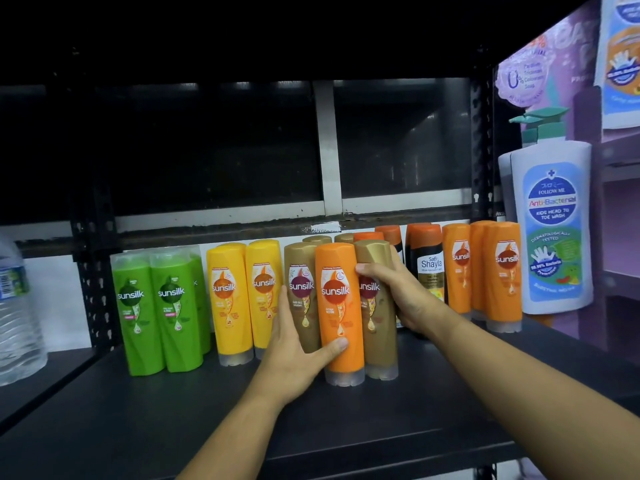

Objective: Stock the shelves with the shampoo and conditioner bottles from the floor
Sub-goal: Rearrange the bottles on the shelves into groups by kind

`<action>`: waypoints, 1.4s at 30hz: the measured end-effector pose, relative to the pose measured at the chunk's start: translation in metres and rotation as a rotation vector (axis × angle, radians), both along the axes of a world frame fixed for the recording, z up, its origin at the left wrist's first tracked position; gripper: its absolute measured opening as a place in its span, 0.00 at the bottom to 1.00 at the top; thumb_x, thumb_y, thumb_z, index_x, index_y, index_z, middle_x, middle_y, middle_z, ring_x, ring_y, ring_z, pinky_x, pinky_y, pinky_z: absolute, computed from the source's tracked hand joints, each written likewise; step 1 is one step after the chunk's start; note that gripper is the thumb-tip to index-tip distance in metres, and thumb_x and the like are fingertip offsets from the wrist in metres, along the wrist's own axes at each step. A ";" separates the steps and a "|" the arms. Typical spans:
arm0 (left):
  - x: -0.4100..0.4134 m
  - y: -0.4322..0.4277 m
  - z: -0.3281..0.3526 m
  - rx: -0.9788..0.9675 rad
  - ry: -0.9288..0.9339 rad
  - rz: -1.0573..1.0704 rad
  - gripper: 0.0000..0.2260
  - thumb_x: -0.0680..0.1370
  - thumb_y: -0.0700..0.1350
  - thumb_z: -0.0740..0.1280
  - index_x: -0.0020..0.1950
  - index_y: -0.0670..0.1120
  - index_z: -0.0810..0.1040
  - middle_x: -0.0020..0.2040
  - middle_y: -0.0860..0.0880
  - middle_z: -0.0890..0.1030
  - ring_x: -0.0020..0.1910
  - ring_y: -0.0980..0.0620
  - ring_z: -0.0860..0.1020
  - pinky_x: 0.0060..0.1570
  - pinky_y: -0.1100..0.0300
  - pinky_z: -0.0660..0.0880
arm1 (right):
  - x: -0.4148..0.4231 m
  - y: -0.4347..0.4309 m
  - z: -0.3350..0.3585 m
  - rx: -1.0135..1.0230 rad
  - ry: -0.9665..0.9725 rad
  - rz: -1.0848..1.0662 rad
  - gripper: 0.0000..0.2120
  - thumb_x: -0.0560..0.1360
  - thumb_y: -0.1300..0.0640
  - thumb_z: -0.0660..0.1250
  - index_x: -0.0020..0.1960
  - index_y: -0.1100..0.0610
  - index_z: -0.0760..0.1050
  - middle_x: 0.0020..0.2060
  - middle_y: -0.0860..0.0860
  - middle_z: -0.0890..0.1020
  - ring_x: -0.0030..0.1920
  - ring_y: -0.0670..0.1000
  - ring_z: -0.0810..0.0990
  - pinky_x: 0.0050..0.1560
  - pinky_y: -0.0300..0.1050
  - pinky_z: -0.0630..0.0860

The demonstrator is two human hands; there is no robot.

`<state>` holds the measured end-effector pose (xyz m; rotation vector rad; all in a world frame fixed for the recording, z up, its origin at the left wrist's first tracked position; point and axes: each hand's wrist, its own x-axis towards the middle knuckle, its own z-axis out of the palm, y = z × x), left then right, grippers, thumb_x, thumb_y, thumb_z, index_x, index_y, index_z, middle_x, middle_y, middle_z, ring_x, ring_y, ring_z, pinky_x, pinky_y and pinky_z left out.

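Your left hand (298,351) grasps the orange bottle (341,306): the thumb lies across its lower front, and the fingers pass round its left side, out of sight, into the gap beside the second brown bottle (299,271). Your right hand (401,296) grasps the gold-topped brown bottle (377,344), with the fingers curled round its upper front and the palm against its right side. Both bottles stand upright on the shelf (207,410), touching each other, directly between your two hands and a little forward of the rest of the row.

Judging by the gloss, these are smooth, stiff plastic bottles that won't give under your fingers but could slide if you only pinch them. If full, they probably have some heft. Each rests on a narrow clear cap, with the wider body above, so I'd expect them to tip easily when pushed high up. Take hold at mid-body, across the broad flat faces, or press low near the cap as your left thumb does.

Just left of your left hand stand the yellow bottles (228,292), with the green bottles (156,306) beyond. Just behind your right hand is a black bottle (427,265), and further right more orange bottles (502,271). Both neighbours are close, so there is little room to either side.
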<state>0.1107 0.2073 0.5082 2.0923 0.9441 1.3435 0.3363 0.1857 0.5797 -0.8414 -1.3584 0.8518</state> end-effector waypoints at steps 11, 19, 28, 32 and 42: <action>0.000 -0.001 0.001 -0.022 0.018 0.013 0.62 0.61 0.75 0.76 0.80 0.66 0.35 0.83 0.59 0.53 0.81 0.54 0.57 0.77 0.41 0.63 | 0.016 -0.029 -0.002 0.100 0.024 -0.315 0.34 0.70 0.48 0.79 0.71 0.45 0.66 0.53 0.48 0.84 0.48 0.50 0.87 0.48 0.52 0.84; 0.000 -0.001 0.000 -0.022 0.028 0.014 0.61 0.63 0.73 0.76 0.81 0.64 0.36 0.83 0.59 0.52 0.81 0.54 0.56 0.78 0.44 0.62 | 0.047 -0.049 0.001 0.150 -0.034 -0.525 0.30 0.68 0.46 0.80 0.64 0.44 0.69 0.57 0.50 0.80 0.53 0.50 0.84 0.50 0.51 0.83; -0.001 -0.003 0.000 -0.013 0.030 0.006 0.60 0.65 0.71 0.77 0.81 0.64 0.36 0.82 0.60 0.52 0.81 0.55 0.56 0.78 0.46 0.61 | 0.068 -0.058 0.004 0.127 -0.158 -0.738 0.40 0.64 0.38 0.79 0.70 0.42 0.65 0.57 0.44 0.80 0.56 0.49 0.81 0.60 0.57 0.80; 0.000 -0.003 0.000 -0.009 0.037 0.013 0.60 0.66 0.69 0.77 0.81 0.64 0.35 0.82 0.60 0.51 0.81 0.56 0.55 0.77 0.48 0.60 | 0.067 -0.058 0.000 0.065 -0.144 -0.716 0.51 0.61 0.32 0.78 0.76 0.41 0.58 0.65 0.45 0.76 0.62 0.52 0.78 0.63 0.58 0.78; -0.002 -0.003 0.000 -0.026 0.038 0.011 0.60 0.64 0.73 0.76 0.81 0.64 0.36 0.83 0.58 0.52 0.81 0.54 0.56 0.78 0.43 0.62 | 0.057 -0.068 -0.009 0.079 -0.224 -0.719 0.47 0.67 0.32 0.75 0.77 0.42 0.56 0.68 0.45 0.74 0.65 0.51 0.76 0.58 0.46 0.74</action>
